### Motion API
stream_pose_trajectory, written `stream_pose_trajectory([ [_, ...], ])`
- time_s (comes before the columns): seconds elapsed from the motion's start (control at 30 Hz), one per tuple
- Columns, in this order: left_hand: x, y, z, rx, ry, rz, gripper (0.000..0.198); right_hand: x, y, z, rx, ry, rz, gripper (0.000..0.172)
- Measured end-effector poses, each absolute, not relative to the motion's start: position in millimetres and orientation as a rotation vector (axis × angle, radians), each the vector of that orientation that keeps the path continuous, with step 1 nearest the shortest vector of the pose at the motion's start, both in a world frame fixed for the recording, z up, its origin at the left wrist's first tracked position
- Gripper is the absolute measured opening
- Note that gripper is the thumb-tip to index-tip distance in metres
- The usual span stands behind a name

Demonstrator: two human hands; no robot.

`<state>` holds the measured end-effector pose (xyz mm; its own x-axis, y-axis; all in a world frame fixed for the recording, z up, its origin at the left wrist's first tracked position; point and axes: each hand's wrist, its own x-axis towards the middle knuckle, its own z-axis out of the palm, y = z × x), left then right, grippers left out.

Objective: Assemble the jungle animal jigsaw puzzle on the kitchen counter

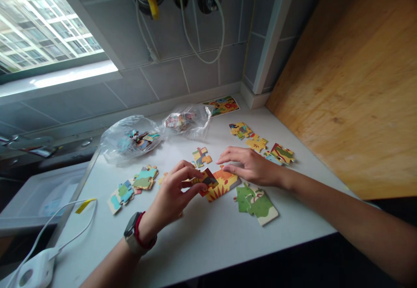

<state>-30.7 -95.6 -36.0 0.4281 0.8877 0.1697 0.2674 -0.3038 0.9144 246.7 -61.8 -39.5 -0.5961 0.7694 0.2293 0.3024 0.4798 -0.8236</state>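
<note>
Head view: left hand (172,196) pinches a knobbed cardboard piece (204,177); right hand (250,165), fingers flat and holding nothing, presses the orange cluster (224,184) on the smooth white worktop (202,236).

One head-worn camera looks forward and down, close over the white table (208,236) toward the tiled wall (169,79)

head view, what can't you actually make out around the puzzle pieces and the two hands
1. Head view: the piece pinched in the left hand; its fingers cover most of its print.
2. Head view: the orange section runs under the right hand, so its far edge is hidden.
3. Head view: pieces in the two plastic bags, blurred by crinkled film, cannot be counted.
</note>
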Motion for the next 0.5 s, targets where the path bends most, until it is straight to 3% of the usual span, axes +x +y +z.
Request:
stream_pose_trajectory([
  [0.07,-28,-98,-36,1.729,0.988,0.893,0.013,245,-64,-36,-0.873,-2.016,1.163,0.032],
  [0.2,-24,-104,-40,1.724,0.987,0.870,0.010,241,-69,-36,-0.826,-1.898,1.471,0.059],
  [0.4,-19,-110,-48,1.747,0.986,0.849,0.012,237,-70,-45,-0.835,-1.919,1.533,0.030],
  [0.5,-19,-111,-47,1.805,1.016,0.872,0.015,240,-66,-48,-0.854,-1.855,1.584,0.033],
])
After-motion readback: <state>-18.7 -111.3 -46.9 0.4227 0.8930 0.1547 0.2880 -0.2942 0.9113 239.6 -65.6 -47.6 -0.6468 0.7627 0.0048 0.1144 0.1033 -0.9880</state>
